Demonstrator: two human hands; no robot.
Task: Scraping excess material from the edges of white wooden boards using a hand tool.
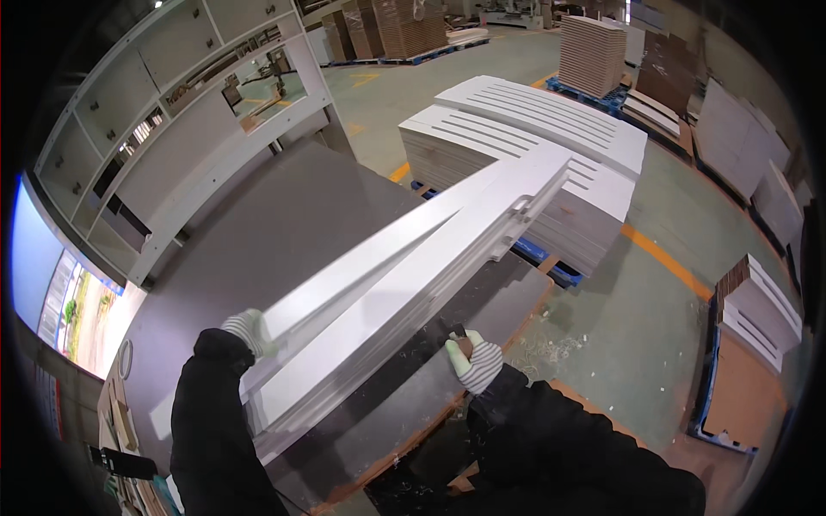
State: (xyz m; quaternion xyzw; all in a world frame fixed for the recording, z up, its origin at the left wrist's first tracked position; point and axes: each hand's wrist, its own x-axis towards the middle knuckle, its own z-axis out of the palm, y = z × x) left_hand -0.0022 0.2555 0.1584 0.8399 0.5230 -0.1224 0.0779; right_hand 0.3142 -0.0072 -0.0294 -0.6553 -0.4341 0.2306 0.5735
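Observation:
A stack of long white boards (pixel 379 318) runs diagonally across the dark grey worktable (pixel 284 206). On its left, another white board (pixel 361 258) lies at a slight angle to the stack. My left hand (pixel 248 334), in a white glove with grey stripes, grips the left edge of this angled board near its close end. To the right of the stack, my right hand (pixel 473 361) wears a matching glove and is closed around a small brown and black object (pixel 465 344). The fingers partly cover it, so its kind is unclear.
A pallet stack of slotted white panels (pixel 516 129) stands beyond the boards' far end. At the table's back left rises a white shelving frame (pixel 189 129). Shavings (pixel 555 348) litter the floor at right, near a low pallet with slotted panels (pixel 757 318).

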